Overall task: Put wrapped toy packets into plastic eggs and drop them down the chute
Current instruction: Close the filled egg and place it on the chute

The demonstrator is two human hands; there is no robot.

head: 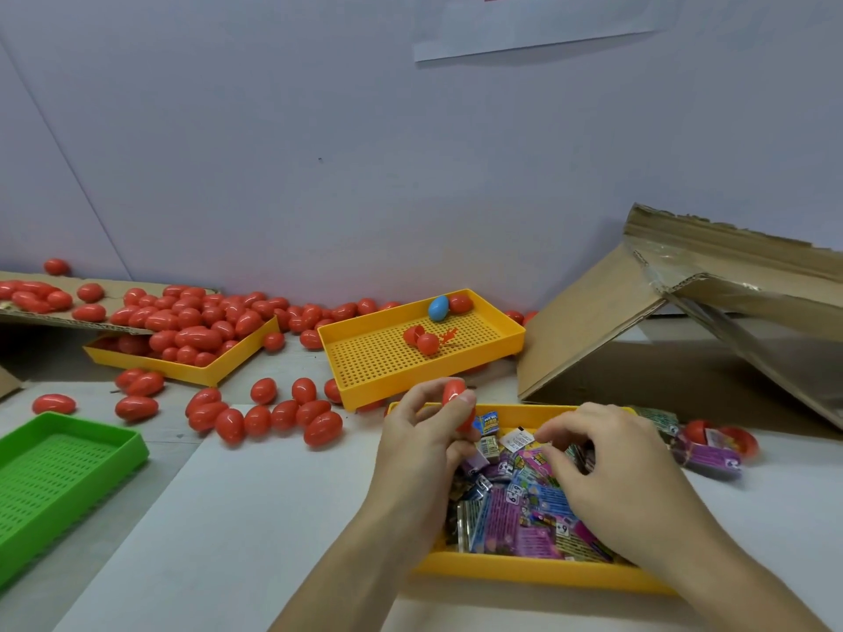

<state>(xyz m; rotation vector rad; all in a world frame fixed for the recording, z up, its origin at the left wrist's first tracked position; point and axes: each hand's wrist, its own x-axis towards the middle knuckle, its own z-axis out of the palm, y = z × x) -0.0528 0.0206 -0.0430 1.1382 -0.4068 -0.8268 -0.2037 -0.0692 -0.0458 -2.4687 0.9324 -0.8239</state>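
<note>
two hands work over the near yellow tray [538,572], and both hide part of what they handle. the left hand [419,453] grips a red egg [457,399] between thumb and curled fingers; only the egg's glossy upper end and a slice of its lower half show past the thumb, so whether it is closed or split cannot be told. the right hand [611,472] reaches into the heap of wrapped toy packets [524,508] with its fingers curled down among them; the fingertips are buried behind the knuckles, so whether they pinch a packet cannot be told. the tray's right end is covered by the right forearm.

the packets are small, crinkled foil sachets, mostly purple, pink and blue with tiny print too small to read, piled loosely and overlapping. a few more packets [705,453] lie outside the tray on the right, beside an open red egg half [734,439].

a second yellow tray [365,380], tilted, holds a blue egg [438,308], a red one and open red halves. loose red eggs [255,419] scatter across the table, and more fill a far yellow tray [191,374]. a green tray [59,472] is cut off at the left edge. a cardboard chute [588,321] slopes at right, its far side out of view.
</note>
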